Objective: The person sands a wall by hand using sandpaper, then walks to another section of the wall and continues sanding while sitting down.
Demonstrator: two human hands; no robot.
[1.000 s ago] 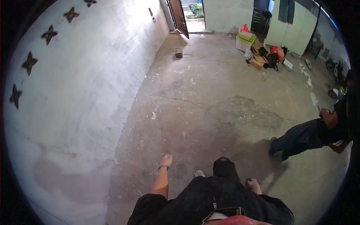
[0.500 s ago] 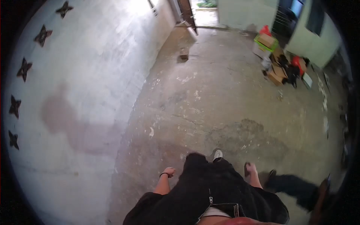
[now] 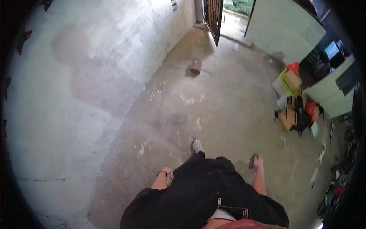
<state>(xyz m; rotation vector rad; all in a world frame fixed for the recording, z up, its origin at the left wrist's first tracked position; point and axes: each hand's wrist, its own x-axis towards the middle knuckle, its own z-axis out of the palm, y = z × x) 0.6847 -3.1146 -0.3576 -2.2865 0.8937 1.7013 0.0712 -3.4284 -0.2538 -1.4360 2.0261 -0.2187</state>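
Observation:
My right hand (image 3: 258, 162) hangs out beside my right thigh, closed on a dark brown, flattish object (image 3: 252, 160) whose kind I cannot tell. My left hand (image 3: 166, 171), with a dark band (image 3: 162, 173) at the wrist, hangs low by my left side; its fingers are blurred. Between the two hands are my black clothes (image 3: 202, 179) with a zip at the front. One pale shoe (image 3: 197, 146) is stretched ahead on the worn concrete floor (image 3: 228, 114).
A brown block (image 3: 196, 66) lies on the floor ahead, near the whitewashed left wall (image 3: 110, 49). Beyond it, a barred metal door (image 3: 213, 19) stands ajar onto daylight. To the right are a green-rimmed bin (image 3: 282, 86), cardboard boxes (image 3: 286, 119) and bags. Assorted items (image 3: 335, 191) line the right edge.
I have stepped forward, with the other shoe now leading. The doorway, block and boxes appear nearer and farther right. The other person's leg at lower right has left view.

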